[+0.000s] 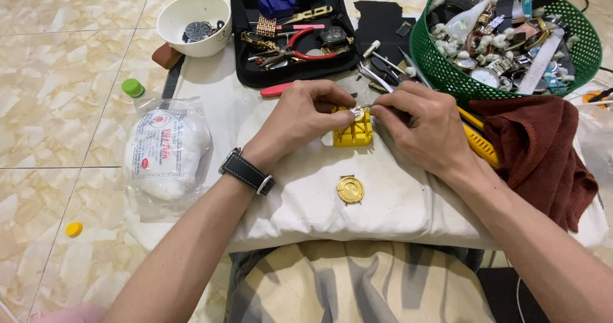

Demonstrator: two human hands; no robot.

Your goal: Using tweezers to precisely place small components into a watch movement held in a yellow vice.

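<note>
At the middle of the white cushion (pixel 306 195) on your lap, you braced the yellow holder block (pixel 353 131) with your left hand (pixel 300 115), its grip pinched on the small watch part (pixel 357 113) seated on top. Your right hand (pixel 418 128) pinched a thin metal tool (pixel 369 106) at that part; light, steady pressure seemed wise. Off the cushion's left edge lay a clear cotton bag (pixel 167 153) with a white, red-printed label.
</note>
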